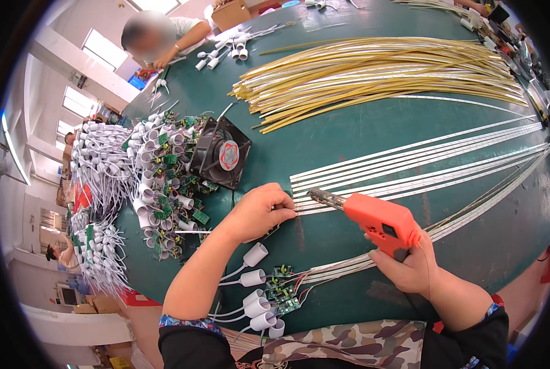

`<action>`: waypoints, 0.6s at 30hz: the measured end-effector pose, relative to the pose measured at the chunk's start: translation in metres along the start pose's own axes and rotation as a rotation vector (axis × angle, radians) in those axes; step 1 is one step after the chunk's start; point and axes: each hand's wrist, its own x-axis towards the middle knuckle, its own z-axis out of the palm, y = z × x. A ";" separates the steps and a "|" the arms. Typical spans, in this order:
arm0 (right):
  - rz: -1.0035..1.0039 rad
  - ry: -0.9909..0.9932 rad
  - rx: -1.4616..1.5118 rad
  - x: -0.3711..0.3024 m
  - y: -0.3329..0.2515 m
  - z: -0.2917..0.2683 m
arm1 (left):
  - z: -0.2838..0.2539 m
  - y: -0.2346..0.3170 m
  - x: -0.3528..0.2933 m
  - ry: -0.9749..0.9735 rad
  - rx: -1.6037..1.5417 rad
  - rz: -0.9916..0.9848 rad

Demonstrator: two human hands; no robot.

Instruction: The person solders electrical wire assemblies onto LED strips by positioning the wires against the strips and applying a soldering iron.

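My right hand (407,264) is wrapped round the handle of an orange soldering gun (379,221). Its metal tip points left, over the near ends of several white LED strips (361,186) laid side by side on the green table. At those strip ends my left hand (259,211) is closed in a pinch; what its fingers hold is mostly hidden. Below it, several small green circuit boards (281,292) with thin wires join other strips (342,270) that bend away to the right. White cylindrical caps with cables (253,278) lie beside these boards.
A black square fan (221,152) stands left of centre, against a heap of white caps, cables and green boards (164,166). Yellow-edged strips (379,74) lie bundled across the far side of the table (324,144). Another person (164,37) works at the far left edge.
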 end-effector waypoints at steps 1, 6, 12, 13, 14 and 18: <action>-0.001 0.000 0.000 0.000 0.001 0.000 | 0.001 -0.004 0.001 0.020 0.044 0.052; 0.012 -0.002 -0.002 0.001 0.000 0.002 | 0.008 -0.009 -0.002 0.166 0.116 0.228; 0.066 -0.033 -0.034 0.002 -0.005 0.002 | 0.021 -0.011 -0.008 0.361 0.376 0.361; 0.066 -0.037 -0.036 0.003 -0.004 0.003 | 0.022 -0.013 -0.008 0.364 0.401 0.392; 0.062 -0.034 -0.012 0.003 -0.002 0.005 | 0.022 -0.014 -0.008 0.367 0.426 0.423; 0.035 -0.022 -0.005 0.006 -0.002 0.011 | 0.023 -0.015 -0.009 0.388 0.470 0.454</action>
